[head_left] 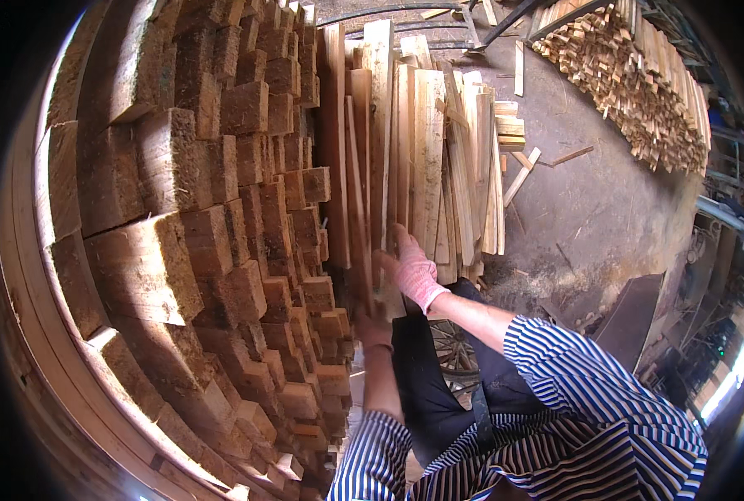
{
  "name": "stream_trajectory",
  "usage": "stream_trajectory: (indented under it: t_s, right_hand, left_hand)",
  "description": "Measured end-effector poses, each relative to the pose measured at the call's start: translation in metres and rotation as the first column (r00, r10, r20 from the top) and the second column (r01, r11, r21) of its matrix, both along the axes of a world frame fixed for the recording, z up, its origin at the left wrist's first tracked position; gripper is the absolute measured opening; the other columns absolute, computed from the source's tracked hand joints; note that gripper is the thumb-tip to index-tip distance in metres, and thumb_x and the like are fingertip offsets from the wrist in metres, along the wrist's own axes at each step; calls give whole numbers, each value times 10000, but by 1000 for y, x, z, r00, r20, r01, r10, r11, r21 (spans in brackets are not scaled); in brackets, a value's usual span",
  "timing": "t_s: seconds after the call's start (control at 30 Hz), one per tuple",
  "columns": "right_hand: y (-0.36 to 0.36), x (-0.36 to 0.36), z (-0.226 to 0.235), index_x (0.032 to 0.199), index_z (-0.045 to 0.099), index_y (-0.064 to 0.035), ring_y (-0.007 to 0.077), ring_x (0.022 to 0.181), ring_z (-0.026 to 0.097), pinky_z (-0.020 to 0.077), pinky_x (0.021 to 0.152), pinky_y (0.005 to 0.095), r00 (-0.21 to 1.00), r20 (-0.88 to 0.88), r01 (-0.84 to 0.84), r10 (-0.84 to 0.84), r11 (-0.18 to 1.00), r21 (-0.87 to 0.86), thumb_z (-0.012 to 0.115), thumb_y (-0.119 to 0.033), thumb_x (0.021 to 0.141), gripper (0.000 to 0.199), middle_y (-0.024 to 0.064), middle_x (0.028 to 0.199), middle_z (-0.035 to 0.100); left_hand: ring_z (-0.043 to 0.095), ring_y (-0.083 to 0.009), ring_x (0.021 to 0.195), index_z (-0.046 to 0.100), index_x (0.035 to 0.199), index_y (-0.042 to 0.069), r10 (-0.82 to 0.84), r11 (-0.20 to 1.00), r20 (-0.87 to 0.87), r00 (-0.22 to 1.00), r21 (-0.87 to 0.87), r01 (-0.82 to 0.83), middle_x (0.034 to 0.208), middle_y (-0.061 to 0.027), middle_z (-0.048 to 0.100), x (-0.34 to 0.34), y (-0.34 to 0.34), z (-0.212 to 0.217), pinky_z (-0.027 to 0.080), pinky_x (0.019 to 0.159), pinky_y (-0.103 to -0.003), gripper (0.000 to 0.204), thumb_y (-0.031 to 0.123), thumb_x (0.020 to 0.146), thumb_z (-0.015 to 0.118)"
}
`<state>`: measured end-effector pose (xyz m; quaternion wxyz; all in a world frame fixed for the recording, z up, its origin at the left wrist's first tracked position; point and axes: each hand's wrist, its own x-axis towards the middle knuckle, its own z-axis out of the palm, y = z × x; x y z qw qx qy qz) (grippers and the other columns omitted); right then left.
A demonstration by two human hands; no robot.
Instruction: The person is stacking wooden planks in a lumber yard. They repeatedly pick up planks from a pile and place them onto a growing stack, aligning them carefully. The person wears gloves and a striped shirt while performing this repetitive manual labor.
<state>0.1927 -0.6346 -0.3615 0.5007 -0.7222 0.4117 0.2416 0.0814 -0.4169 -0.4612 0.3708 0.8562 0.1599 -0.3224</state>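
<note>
right hand (pixel 414 271) in pink glove gripping pale rough-sawn planks (pixel 426 167), left hand (pixel 374 330) holding them lower

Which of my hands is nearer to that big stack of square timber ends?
Left. The left hand grips a board right beside the stack of timber ends; the right hand holds the leaning boards farther away.

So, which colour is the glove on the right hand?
Pink, seen in the head view: the glove on the right hand.

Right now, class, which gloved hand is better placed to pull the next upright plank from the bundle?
Probably the right hand: it rests higher against the upright planks. The left hand sits low, at the planks' bottom ends beside the stacked wooden blocks.
</note>
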Motion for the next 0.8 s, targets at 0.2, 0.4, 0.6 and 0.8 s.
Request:
stream_trajectory:
  t_s: [0.2, 0.4, 0.6, 0.8]
  right_hand:
    - [-20, -7, 19, 1508, 387, -45, 328, 1166, 649, 520, 1008, 437, 991, -68, 108, -112, 993, -50, 822, -280, 805, 859, 234, 1297, 622]
    - [-95, -34, 50, 1296, 545, -69, 318, 986, 695, 550, 877, 413, 985, -55, -172, 163, 927, -334, 775, -304, 747, 640, 163, 1077, 690]
    - [-119, -79, 64, 1278, 549, -73, 339, 983, 693, 554, 862, 435, 983, -48, -178, 175, 888, -423, 766, -323, 750, 623, 173, 1058, 687]
    - [-94, -87, 16, 1339, 513, -56, 313, 1099, 650, 533, 937, 415, 999, 20, 42, -40, 994, -102, 814, -313, 736, 722, 172, 1193, 642]
  left_hand:
    - [552, -254, 1250, 474, 1441, 13, 433, 763, -433, 791, -291, -577, 1388, -131, 569, -64, -108, 74, 440, 1068, -386, 779, 446, 870, 780]
    - [455, -444, 1369, 281, 1556, -17, -5, 985, 384, 923, 159, -60, 1507, -301, 430, 93, -124, 118, 359, 1164, -430, 823, 450, 968, 618]
    - [504, -446, 1322, 317, 1536, -3, -99, 987, 396, 913, 153, 41, 1453, -302, 491, 185, -130, 62, 421, 1100, -471, 901, 521, 900, 680]
    - [565, -416, 1267, 399, 1483, -20, -131, 974, 175, 976, 208, 94, 1386, -292, 560, 190, -119, 62, 467, 1038, -458, 971, 583, 806, 747]
